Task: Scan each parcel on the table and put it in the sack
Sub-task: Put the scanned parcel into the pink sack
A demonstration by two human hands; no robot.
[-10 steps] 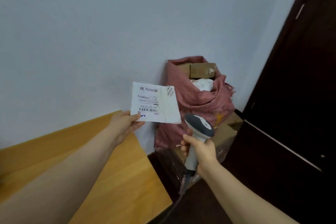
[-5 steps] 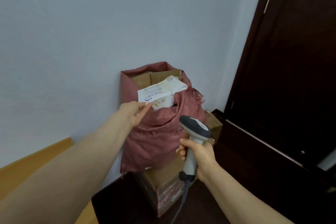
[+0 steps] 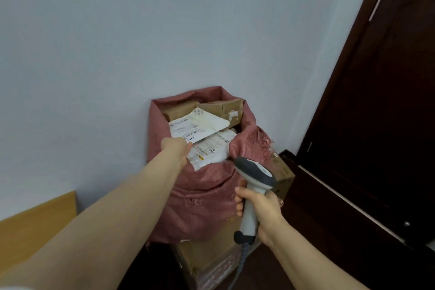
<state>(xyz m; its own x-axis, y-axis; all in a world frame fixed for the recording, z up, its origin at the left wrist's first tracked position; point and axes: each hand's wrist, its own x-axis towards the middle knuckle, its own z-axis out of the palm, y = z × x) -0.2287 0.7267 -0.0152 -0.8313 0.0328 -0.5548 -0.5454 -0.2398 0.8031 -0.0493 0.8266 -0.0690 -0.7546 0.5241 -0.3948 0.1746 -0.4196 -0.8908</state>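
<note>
A dusty-red woven sack (image 3: 202,198) stands open against the wall, holding brown cardboard boxes (image 3: 226,108) and white mailers. My left hand (image 3: 175,148) reaches over the sack's mouth and pinches the near edge of a flat white parcel (image 3: 197,128) with a barcode label; the parcel lies on top of the others inside the sack. My right hand (image 3: 261,209) grips the handle of a grey and white barcode scanner (image 3: 253,181), held upright just in front of the sack's right side, its cable hanging down.
The sack rests on a cardboard box (image 3: 209,256) on the dark floor. A smaller box (image 3: 282,174) sits behind it on the right. A dark wooden door (image 3: 381,113) fills the right side. The yellow table's corner (image 3: 35,226) shows at lower left.
My view swung right, away from the table. My left hand carried the white parcel from in front of the scanner into the sack's mouth, laying it flat. The scanner hand stayed low.
</note>
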